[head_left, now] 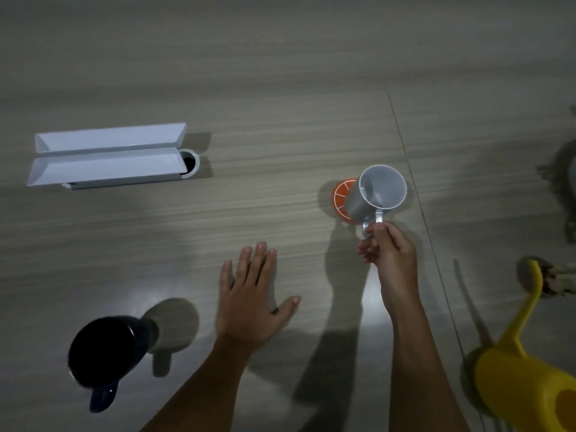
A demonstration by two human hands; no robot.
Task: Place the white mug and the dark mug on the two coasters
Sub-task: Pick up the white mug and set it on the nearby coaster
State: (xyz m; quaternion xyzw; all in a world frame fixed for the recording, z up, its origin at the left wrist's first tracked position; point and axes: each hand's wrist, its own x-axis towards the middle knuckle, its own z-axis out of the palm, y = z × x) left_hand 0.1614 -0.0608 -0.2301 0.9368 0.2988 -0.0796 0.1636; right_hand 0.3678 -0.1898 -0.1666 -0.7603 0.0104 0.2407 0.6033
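The white mug [377,191] stands on an orange coaster [340,194] right of centre, covering most of it. My right hand [389,254] pinches the mug's handle from the near side. The dark mug [103,350] stands at the lower left on the bare table, its handle towards me. My left hand [252,300] hovers flat and open between the two mugs, touching neither. I see only one coaster.
A white open cable-port lid [106,154] with a round hole sits at the left. A yellow watering can [526,375] fills the lower right corner. A seam [417,194] in the wooden table runs just right of the white mug.
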